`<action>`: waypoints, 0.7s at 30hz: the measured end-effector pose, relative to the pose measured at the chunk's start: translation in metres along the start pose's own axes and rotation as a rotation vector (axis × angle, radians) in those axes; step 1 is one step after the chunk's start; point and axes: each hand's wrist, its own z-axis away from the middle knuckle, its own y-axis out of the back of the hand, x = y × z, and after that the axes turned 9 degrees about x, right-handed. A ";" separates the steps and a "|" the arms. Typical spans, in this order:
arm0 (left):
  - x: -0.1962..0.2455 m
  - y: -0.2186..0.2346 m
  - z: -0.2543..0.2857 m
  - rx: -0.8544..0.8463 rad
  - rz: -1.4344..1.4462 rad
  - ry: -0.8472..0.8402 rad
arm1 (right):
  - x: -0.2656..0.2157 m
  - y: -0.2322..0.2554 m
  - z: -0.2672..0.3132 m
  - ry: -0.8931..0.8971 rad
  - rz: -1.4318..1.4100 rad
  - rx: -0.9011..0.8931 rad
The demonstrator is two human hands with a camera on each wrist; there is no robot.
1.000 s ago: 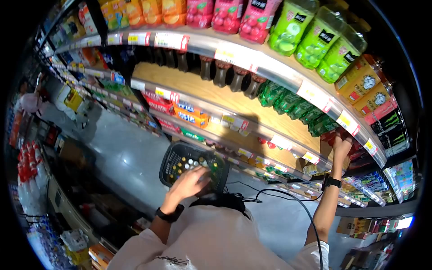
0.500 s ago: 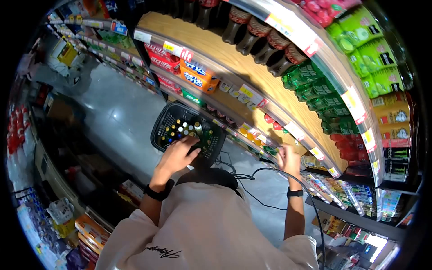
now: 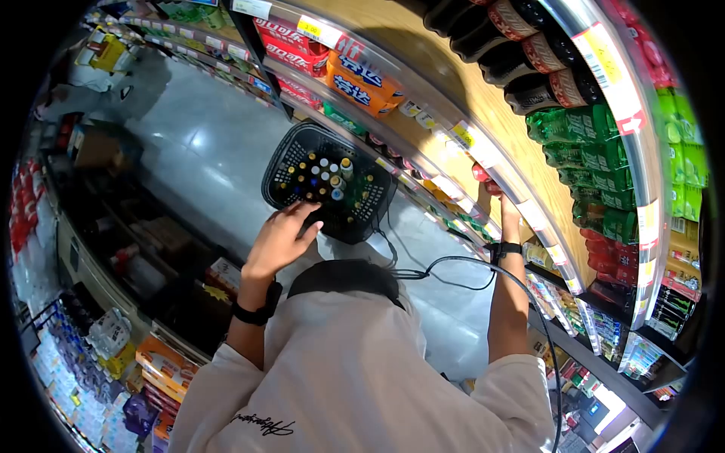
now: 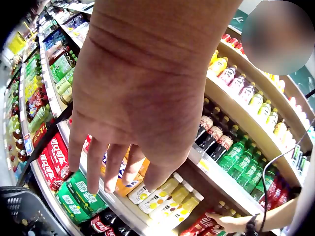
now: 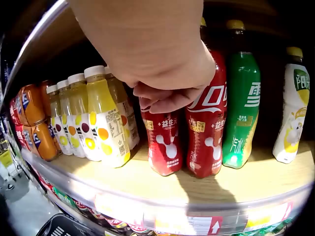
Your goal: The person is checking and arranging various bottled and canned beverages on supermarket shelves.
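At front row, red: two, the left red bottle (image 5: 166,145) and the right red bottle (image 5: 205,142), upright side by side.
Front row, other colours: one green bottle (image 5: 241,118) just beside them at 3 o'clock; one white-labelled bottle (image 5: 294,118) farther out at 3 o'clock; four yellow bottles (image 5: 102,132) with white caps at 9 o'clock, at least one more behind.
Right hand: the right hand (image 5: 152,54) reaches down from 12 o'clock in its wrist view, fingers bent round the upper part of the left red bottle, gripping it; the thumb is hidden. The right red bottle stands at 3 o'clock of this grip, partly covered.
Shelf: the shelf board (image 5: 273,178) shows between green and white-labelled bottles and, more narrowly, between yellow and red; its front edge runs at 6 o'clock.
Higher shelf, head view: four upper green bottles (image 3: 585,156) at 2 o'clock from the right hand; at least three cola bottles (image 3: 547,54) at 1 o'clock.
Left hand: the left hand (image 4: 140,105) has its fingers apart, holding nothing; contact with the rim cannot be told.
Basket: one basket (image 3: 290,147), at 1 o'clock from the left hand; over a dozen caps inside, exact count unclear.
Floor: grey floor (image 3: 196,170) extends from the basket toward 9 o'clock.
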 end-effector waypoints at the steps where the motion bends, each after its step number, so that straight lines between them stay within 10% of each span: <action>1: 0.002 0.005 -0.001 0.007 -0.019 0.004 | -0.005 0.002 0.001 -0.076 0.008 -0.023; 5: -0.010 0.011 -0.006 -0.030 -0.013 0.001 | -0.030 0.006 0.019 -0.302 0.122 -0.105; 6: -0.007 0.013 -0.009 -0.037 -0.001 -0.003 | -0.059 0.003 0.028 0.193 0.196 0.078; 7: -0.005 0.013 -0.013 -0.045 0.010 -0.013 | -0.056 -0.001 0.039 0.045 0.240 0.062; 11: 0.003 0.006 -0.029 -0.089 0.012 -0.116 | -0.079 0.008 0.060 -0.002 0.707 -0.333; 21: 0.067 -0.060 -0.054 -0.194 0.097 -0.337 | -0.157 0.062 0.121 0.463 0.310 -0.108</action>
